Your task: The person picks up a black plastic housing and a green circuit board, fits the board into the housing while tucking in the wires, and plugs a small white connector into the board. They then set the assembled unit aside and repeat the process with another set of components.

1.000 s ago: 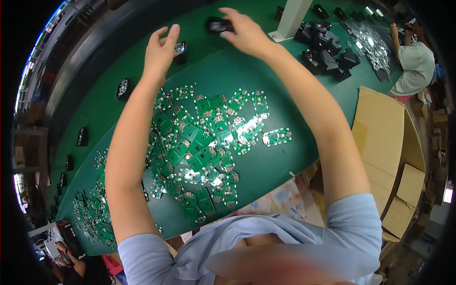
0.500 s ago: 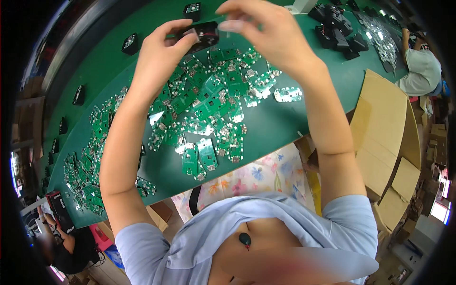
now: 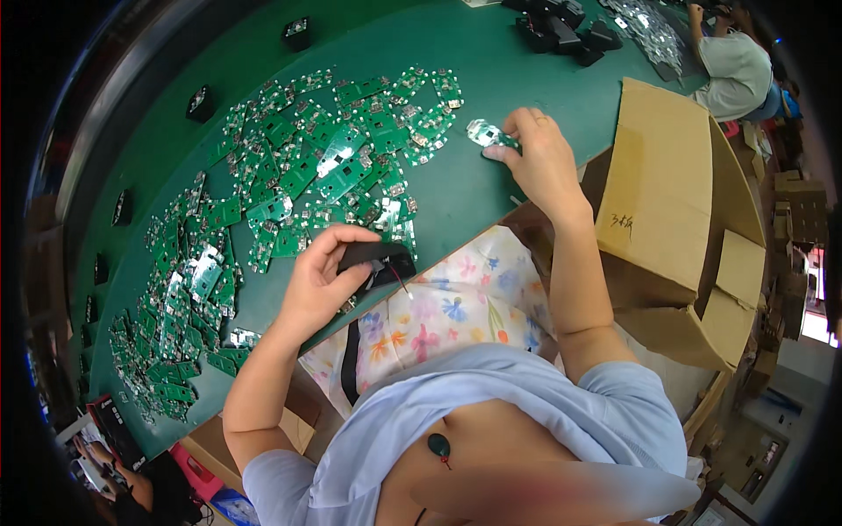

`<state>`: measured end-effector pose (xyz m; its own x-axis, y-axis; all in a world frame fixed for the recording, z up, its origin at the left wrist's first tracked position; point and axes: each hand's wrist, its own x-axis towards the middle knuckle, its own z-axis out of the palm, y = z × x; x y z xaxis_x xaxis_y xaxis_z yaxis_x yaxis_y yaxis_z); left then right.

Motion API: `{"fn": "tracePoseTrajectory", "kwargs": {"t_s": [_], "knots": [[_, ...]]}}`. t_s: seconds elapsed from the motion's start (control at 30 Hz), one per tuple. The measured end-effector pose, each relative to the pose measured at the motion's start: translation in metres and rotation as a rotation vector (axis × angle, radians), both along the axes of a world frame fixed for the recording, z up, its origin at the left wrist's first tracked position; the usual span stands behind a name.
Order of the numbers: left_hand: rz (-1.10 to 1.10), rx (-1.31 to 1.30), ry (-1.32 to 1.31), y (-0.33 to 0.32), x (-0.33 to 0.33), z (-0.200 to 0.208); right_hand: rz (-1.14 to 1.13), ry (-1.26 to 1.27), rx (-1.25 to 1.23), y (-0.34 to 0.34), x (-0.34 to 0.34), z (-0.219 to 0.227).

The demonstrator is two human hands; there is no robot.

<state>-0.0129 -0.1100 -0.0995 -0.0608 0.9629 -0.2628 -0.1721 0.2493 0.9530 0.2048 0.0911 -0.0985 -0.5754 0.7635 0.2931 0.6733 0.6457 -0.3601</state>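
Observation:
My left hand (image 3: 326, 279) is closed round a black plastic housing (image 3: 400, 261), from which a thin red wire sticks out. It holds the housing low over the table's near edge, beside the spread of green circuit boards (image 3: 307, 167). To the right of that spread, my right hand (image 3: 537, 156) pinches a single circuit board (image 3: 485, 133) between thumb and fingers. This board's upper face shines with glare, and my fingers cover its right end.
An open cardboard box (image 3: 658, 193) stands against the table's right edge. Black housings (image 3: 561, 31) and a heap of silvery parts (image 3: 649, 35) lie at the far right, near a seated person (image 3: 737, 70). Several black units (image 3: 200, 103) line the far left. Another person (image 3: 132, 482) works at lower left.
My left hand has brought the black housing from the far side toward me. My right hand has come away from it, down and right, and now grips a circuit board.

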Motion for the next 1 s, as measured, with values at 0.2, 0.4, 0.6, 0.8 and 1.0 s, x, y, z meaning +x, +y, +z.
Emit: {"fn": "tracePoseTrajectory", "kwargs": {"t_s": [0.2, 0.4, 0.6, 0.8, 1.0], "knots": [[0.209, 0.137, 0.162, 0.034, -0.009, -0.001, -0.206, 0.103, -0.188, -0.004, 0.004, -0.009], [0.344, 0.059, -0.092, 0.040, -0.007, 0.018, -0.104, 0.343, -0.342, -0.007, 0.006, -0.021], [0.453, 0.242, -0.166, 0.049, -0.006, 0.025, -0.129, 0.011, -0.054, -0.022, -0.007, -0.005], [0.477, 0.202, -0.072, 0.046, -0.007, 0.009, -0.148, 0.008, -0.249, -0.021, -0.011, -0.001], [0.428, 0.175, -0.119, 0.046, -0.005, 0.010, 0.131, 0.986, -0.767, -0.050, -0.036, 0.014]]}}
